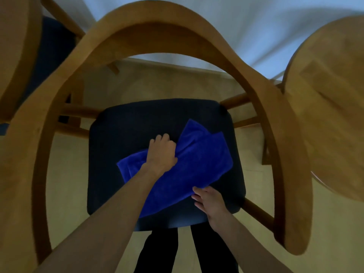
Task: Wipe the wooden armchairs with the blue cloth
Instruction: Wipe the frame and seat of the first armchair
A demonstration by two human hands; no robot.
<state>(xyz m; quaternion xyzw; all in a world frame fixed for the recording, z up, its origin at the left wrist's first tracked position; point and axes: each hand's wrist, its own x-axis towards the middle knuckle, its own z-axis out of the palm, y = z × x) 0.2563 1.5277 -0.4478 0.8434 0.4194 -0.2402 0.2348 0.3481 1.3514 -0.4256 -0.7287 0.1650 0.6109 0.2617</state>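
Note:
A wooden armchair [149, 34] with a curved back-and-arm rail fills the view, its dark blue seat cushion [126, 123] below me. The blue cloth [199, 160] lies crumpled across the cushion. My left hand [161, 152] grips a bunched fold near the cloth's middle. My right hand [210, 201] touches the cloth's near right edge, fingers fairly straight; whether it pinches the edge is unclear.
A second wooden armchair [17, 56] with a dark seat stands at the far left. A round wooden table [331, 115] sits close on the right, beside the chair's arm. Pale wooden floor [153, 83] and a white wall lie behind. My dark trouser legs [212, 251] stand at the seat's front.

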